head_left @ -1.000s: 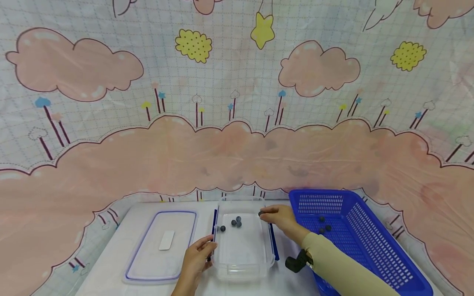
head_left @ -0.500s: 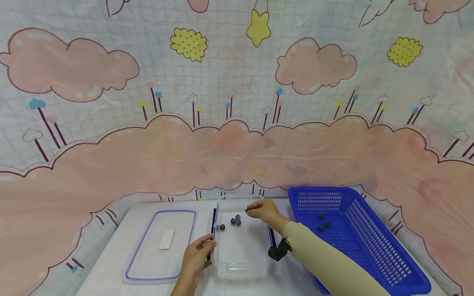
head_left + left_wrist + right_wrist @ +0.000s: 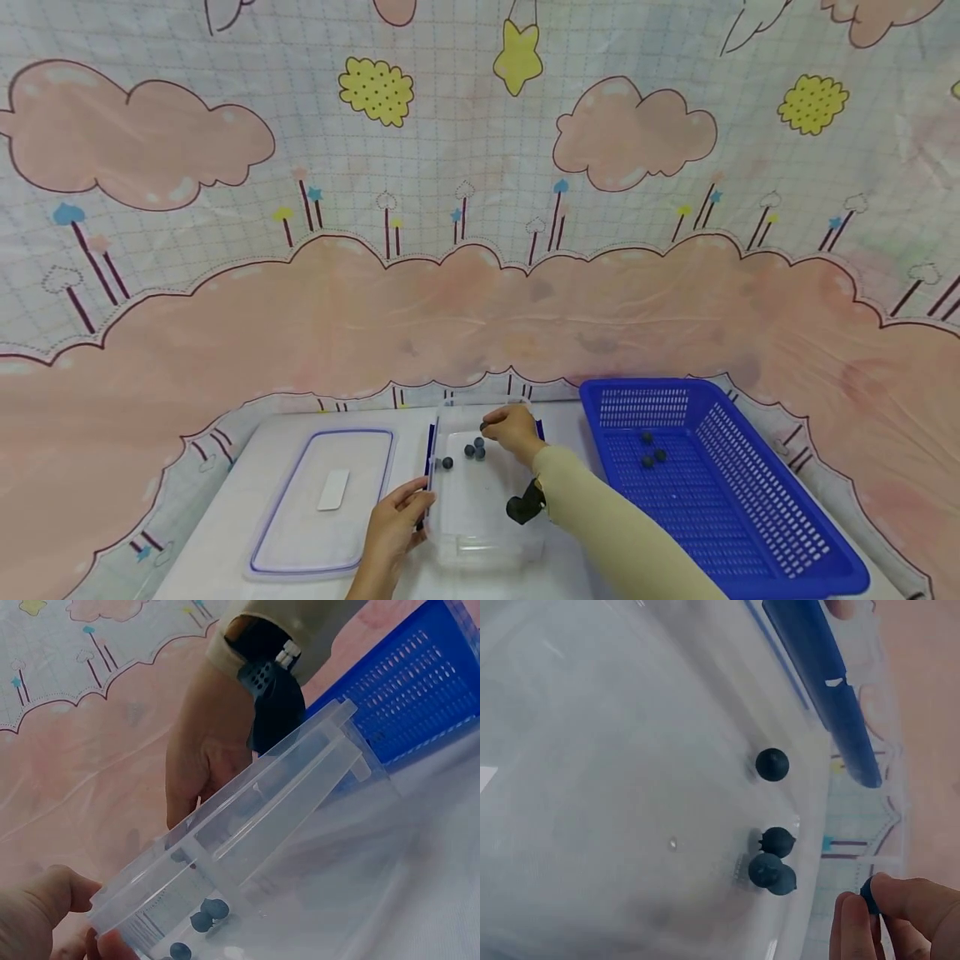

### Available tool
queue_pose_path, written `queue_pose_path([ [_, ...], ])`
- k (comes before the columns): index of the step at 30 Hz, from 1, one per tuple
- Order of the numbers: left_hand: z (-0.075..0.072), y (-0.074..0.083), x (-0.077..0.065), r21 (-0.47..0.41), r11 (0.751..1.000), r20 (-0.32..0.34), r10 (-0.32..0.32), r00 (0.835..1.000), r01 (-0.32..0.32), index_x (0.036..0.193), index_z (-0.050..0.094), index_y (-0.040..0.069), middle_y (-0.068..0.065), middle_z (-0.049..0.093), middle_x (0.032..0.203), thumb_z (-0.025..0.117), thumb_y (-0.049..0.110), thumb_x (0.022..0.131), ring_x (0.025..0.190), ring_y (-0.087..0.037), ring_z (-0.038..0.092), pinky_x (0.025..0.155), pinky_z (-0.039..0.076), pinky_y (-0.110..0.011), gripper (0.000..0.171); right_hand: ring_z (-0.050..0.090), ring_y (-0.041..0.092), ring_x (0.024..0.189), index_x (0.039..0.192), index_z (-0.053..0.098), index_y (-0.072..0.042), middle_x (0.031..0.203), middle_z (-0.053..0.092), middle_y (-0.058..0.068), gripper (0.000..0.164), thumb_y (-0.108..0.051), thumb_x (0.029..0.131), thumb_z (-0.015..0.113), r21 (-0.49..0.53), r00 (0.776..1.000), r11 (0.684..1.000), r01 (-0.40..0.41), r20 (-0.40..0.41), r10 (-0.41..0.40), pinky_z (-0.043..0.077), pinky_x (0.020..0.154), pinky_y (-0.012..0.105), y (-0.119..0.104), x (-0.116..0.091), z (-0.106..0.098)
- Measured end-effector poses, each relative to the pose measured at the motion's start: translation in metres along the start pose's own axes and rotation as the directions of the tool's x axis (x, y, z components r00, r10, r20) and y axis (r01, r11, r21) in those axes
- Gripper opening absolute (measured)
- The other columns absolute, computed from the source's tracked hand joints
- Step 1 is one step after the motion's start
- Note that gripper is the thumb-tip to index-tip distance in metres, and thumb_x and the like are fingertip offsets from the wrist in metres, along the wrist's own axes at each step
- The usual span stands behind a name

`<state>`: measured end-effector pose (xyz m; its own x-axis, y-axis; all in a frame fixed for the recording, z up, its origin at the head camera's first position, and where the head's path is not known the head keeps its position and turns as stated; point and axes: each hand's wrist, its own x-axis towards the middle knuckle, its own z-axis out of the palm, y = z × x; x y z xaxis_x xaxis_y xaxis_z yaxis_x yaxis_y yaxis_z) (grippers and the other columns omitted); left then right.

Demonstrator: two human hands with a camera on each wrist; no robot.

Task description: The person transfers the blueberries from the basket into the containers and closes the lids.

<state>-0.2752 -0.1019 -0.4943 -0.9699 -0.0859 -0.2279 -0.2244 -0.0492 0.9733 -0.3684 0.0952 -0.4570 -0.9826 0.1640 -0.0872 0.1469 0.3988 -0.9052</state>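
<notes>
My right hand point(image 3: 516, 432) pinches a blueberry point(image 3: 869, 896) between thumb and fingertips, over the far end of a clear plastic box point(image 3: 487, 546). Inside that box, three blueberries point(image 3: 479, 453) sit clustered, and a single blueberry point(image 3: 447, 462) lies by the left wall. The left hand point(image 3: 397, 517) grips the box's left side; in the left wrist view its thumb point(image 3: 71, 889) presses at the rim with fingers below. Blue clips hang along the box's sides, and the right forearm hides part of its right side.
A blue perforated basket point(image 3: 750, 417) with three blueberries point(image 3: 660, 455) at its far end stands to the right. On the left lies a clear lid point(image 3: 300, 542) with a blue seal and a white label point(image 3: 333, 490). A patterned cloth point(image 3: 450, 325) hangs behind the table.
My right hand has moved left from the box's right rim to over its far inside, still pinching the blueberry. The left hand has stayed at the box's left side.
</notes>
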Motion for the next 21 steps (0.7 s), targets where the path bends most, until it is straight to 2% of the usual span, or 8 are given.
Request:
queue_pose_path([
  [10, 0.001, 0.002, -0.002, -0.001, 1.0, 0.0, -0.012, 1.0, 0.012, 0.129, 0.061, -0.001, 0.007, 0.062, 0.083, 0.07, 0.012, 0.087, 0.076, -0.013, 0.05, 0.057, 0.049, -0.024, 0.044, 0.065, 0.022, 0.088, 0.099, 0.075, 0.001, 0.097, 0.072, 0.012, 0.019, 0.003, 0.08, 0.074, -0.083, 0.998, 0.996, -0.025, -0.06, 0.02, 0.055, 0.079, 0.034, 0.012, 0.001, 0.012],
  [17, 0.002, 0.003, -0.003, -0.006, 1.0, -0.001, -0.009, 1.0, 0.009, 0.128, 0.062, -0.001, 0.006, 0.062, 0.083, 0.07, 0.011, 0.087, 0.077, -0.013, 0.05, 0.057, 0.049, -0.024, 0.043, 0.063, 0.019, 0.079, 0.093, 0.075, 0.002, 0.086, 0.071, 0.011, 0.018, 0.007, 0.076, 0.076, -0.157, 0.994, 0.987, -0.018, -0.109, 0.0, 0.055, 0.07, 0.031, 0.018, 0.002, 0.016],
  [21, 0.001, 0.004, -0.003, -0.016, 1.0, -0.004, -0.009, 1.0, 0.009, 0.128, 0.062, -0.001, 0.006, 0.061, 0.083, 0.07, 0.011, 0.087, 0.076, -0.012, 0.05, 0.056, 0.049, -0.024, 0.043, 0.062, 0.02, 0.079, 0.09, 0.075, 0.002, 0.084, 0.07, 0.01, 0.017, 0.008, 0.074, 0.076, -0.188, 0.992, 0.982, -0.019, -0.124, -0.004, 0.055, 0.072, 0.032, 0.018, 0.002, 0.018],
])
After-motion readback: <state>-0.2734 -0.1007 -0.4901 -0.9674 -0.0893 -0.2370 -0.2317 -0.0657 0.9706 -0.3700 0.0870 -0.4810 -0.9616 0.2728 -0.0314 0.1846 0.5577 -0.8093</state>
